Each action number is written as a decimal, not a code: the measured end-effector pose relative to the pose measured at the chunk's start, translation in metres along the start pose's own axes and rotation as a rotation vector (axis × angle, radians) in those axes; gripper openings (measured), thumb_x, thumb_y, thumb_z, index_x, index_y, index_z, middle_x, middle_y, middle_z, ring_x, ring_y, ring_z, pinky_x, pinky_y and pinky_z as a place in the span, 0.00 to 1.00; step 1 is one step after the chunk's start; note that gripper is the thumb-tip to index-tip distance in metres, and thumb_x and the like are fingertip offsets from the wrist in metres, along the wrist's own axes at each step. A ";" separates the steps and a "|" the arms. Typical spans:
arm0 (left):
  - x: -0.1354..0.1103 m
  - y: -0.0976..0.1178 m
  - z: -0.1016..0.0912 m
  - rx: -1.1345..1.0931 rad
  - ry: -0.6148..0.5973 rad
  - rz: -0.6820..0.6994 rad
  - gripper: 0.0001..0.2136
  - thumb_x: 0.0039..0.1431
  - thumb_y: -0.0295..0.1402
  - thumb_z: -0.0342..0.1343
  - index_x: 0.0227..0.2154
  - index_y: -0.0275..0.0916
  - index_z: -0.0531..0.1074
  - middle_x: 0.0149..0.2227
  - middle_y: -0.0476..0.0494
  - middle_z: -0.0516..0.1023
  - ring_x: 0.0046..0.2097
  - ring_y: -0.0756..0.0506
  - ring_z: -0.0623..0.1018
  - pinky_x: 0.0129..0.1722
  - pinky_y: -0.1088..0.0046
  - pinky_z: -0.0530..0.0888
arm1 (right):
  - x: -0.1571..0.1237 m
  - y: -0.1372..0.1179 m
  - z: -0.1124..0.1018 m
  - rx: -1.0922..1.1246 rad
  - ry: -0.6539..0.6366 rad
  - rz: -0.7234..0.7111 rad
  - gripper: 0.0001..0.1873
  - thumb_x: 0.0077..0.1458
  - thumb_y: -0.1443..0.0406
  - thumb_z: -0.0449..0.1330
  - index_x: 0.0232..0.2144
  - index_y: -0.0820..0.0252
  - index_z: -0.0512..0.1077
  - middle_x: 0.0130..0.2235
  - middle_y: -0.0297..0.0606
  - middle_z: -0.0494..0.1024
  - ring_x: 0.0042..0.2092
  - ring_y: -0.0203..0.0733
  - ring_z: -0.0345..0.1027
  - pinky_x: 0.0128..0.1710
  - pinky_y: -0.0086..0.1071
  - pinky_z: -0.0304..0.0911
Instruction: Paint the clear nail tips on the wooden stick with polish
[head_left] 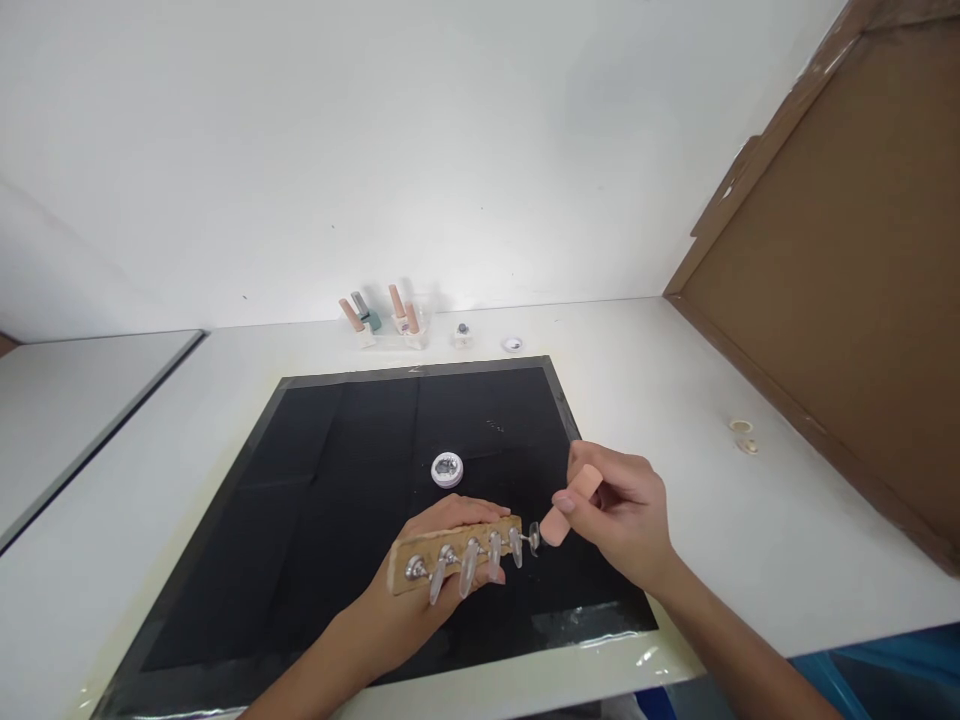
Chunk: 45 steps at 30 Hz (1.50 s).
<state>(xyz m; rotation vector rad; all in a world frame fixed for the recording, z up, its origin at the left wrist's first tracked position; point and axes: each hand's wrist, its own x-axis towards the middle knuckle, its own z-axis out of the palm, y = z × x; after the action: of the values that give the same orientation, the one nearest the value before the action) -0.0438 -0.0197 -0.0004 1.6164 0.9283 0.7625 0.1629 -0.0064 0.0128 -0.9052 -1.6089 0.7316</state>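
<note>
My left hand (pixel 409 610) is closed round a narrow wooden bar (pixel 405 570). Along the bar stand several small silver stands carrying clear false nail tips (pixel 469 568), pointing towards me. One more clear nail tip (pixel 535 540) sticks out past the bar's right end. Between thumb and fingers, my right hand (pixel 622 510) pinches a short peach-coloured strip (pixel 559 525) with rounded ends, like a mini nail file. Its lower end is close beside the end nail tip; I cannot tell whether they touch. Just beyond my left hand lies a small round white pot (pixel 447 469) with silvery contents.
A black mat (pixel 360 430) is taped to the white table (pixel 660 390). Behind it are several nail polish bottles (pixel 401 318) by a clear tray, a small jar (pixel 463 336) and a round lid (pixel 512 344). Two small round pieces (pixel 742 427) lie near the brown cardboard panel (pixel 840 270) on the right.
</note>
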 end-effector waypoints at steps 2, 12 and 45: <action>0.001 0.000 0.000 -0.045 -0.025 -0.016 0.12 0.53 0.27 0.56 0.40 0.47 0.73 0.43 0.47 0.76 0.36 0.48 0.78 0.36 0.72 0.77 | 0.000 0.000 0.001 -0.024 -0.031 -0.021 0.18 0.53 0.65 0.61 0.13 0.58 0.65 0.14 0.29 0.63 0.19 0.31 0.49 0.17 0.28 0.47; 0.003 -0.004 0.005 -0.203 0.043 0.034 0.14 0.50 0.24 0.59 0.39 0.46 0.75 0.43 0.45 0.77 0.40 0.45 0.78 0.35 0.71 0.78 | 0.003 0.001 0.007 -0.148 0.050 -0.070 0.19 0.52 0.65 0.62 0.13 0.60 0.64 0.15 0.29 0.63 0.19 0.30 0.47 0.19 0.27 0.47; 0.002 -0.011 0.001 -0.092 0.002 -0.066 0.09 0.59 0.36 0.53 0.42 0.45 0.69 0.43 0.47 0.74 0.43 0.45 0.73 0.43 0.70 0.68 | 0.009 0.008 0.007 0.346 0.028 0.427 0.21 0.54 0.53 0.59 0.17 0.58 0.61 0.16 0.29 0.69 0.20 0.32 0.54 0.21 0.29 0.48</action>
<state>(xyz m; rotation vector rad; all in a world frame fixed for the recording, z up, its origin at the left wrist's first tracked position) -0.0442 -0.0175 -0.0110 1.4979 0.9299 0.7507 0.1561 0.0057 0.0090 -1.0033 -1.2205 1.2454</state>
